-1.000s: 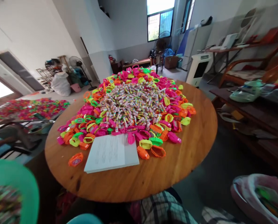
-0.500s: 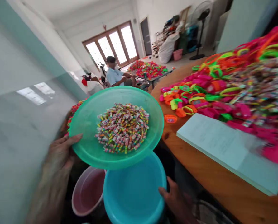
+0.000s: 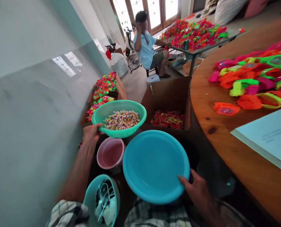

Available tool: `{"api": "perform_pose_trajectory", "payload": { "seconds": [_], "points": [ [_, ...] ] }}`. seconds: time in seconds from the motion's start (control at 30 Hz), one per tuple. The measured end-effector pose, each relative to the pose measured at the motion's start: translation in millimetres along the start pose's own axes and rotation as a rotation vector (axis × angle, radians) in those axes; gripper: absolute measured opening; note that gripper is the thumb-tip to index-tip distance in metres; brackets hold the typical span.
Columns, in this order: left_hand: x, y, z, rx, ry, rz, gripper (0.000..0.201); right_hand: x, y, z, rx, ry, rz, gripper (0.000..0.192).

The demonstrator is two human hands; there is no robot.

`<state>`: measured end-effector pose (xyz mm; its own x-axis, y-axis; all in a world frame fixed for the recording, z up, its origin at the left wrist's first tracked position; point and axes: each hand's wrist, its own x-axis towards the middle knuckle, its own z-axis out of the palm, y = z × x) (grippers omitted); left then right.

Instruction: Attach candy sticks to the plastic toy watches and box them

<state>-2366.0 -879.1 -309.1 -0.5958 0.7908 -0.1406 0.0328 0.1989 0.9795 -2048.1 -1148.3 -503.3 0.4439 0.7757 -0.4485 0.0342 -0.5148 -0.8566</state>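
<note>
My left hand (image 3: 91,132) grips the near rim of a green plastic basin (image 3: 100,115) that holds a heap of small multicoloured wrapped pieces (image 3: 121,119); the basin hangs out to my left, above a pink bucket (image 3: 109,154). An empty blue basin (image 3: 154,165) is held in front of my lap, with my right hand (image 3: 197,189) clasped on its near right rim. The round wooden table (image 3: 209,104) is to my right, with bright plastic wristbands (image 3: 251,78) piled on it.
A white sheet of paper (image 3: 268,135) lies on the table. An open cardboard box (image 3: 169,94) with red pieces stands on the floor ahead. A teal bucket (image 3: 93,195) sits by my left knee. A seated person (image 3: 147,50) works at another table (image 3: 197,34). A wall runs along the left.
My view has swung further left and down. The green basin has moved away to the left and lower. The blue basin has come up in front of me.
</note>
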Motion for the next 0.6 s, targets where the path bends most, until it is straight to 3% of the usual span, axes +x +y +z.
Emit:
{"api": "perform_pose_trajectory", "payload": {
  "seconds": [0.23, 0.43, 0.6],
  "points": [
    [0, -23, -42.1, -0.016, 0.103, -0.086, 0.021, 12, -15, 8, -0.029, -0.117, 0.073, 0.051],
    [-39, -36, -71.5, -0.082, 0.061, -0.125, 0.019, 49, -31, 72, 0.184, -0.179, -0.008, 0.033],
    [-73, -60, -76.7, -0.110, -0.043, -0.201, 0.015, 56, -37, 120, 0.307, -0.209, -0.024, 0.025]
  ]
}}
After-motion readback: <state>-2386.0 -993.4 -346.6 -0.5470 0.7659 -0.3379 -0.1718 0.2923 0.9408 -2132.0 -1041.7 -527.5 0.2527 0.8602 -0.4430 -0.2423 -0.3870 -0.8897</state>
